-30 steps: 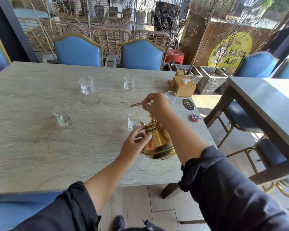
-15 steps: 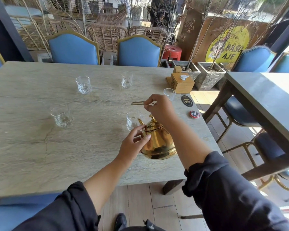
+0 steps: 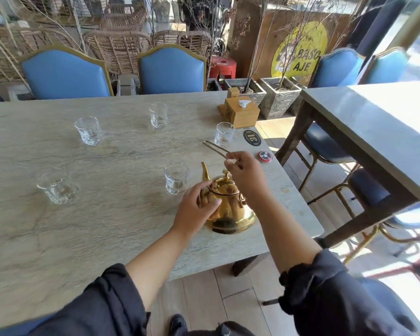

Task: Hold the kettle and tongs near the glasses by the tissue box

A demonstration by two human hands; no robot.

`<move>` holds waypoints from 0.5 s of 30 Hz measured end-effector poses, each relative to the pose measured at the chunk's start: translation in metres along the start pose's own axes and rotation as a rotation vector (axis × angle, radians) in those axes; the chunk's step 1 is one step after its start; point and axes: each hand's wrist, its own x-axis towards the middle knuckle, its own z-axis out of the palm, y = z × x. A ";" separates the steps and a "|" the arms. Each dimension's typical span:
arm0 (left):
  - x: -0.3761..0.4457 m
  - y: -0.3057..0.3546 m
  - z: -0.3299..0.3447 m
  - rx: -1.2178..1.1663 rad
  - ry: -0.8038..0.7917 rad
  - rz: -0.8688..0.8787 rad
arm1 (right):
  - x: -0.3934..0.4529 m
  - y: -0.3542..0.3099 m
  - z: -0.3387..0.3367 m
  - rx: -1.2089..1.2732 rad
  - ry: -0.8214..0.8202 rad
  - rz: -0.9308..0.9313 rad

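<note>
You are cupping your left hand [image 3: 197, 209] round the shiny gold metal teapot [image 3: 230, 207], probably steadying it near the pale stone table [image 3: 83, 226]'s right edge, beside a clear cut-glass tumbler [image 3: 176, 178]. Your right hand [image 3: 246, 173] is pinching thin metal tongs [image 3: 216, 149] above its lid.

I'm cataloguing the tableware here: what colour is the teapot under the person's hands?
The teapot is shiny gold all over, seen best in the head view.

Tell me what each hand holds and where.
Left hand cups the gold teapot by its body, below the spout; right hand pinches the thin metal tongs near one end.
</note>
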 end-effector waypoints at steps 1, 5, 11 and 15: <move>0.006 0.001 0.003 0.001 -0.011 -0.001 | 0.002 0.002 -0.005 0.014 0.002 0.009; 0.027 0.015 0.019 0.071 -0.033 0.035 | 0.014 0.011 -0.026 0.083 -0.008 0.060; 0.065 0.037 0.057 0.210 -0.001 0.023 | 0.035 0.029 -0.059 0.171 -0.027 0.050; 0.082 0.044 0.080 0.253 0.040 0.012 | 0.048 0.047 -0.070 0.208 -0.046 0.024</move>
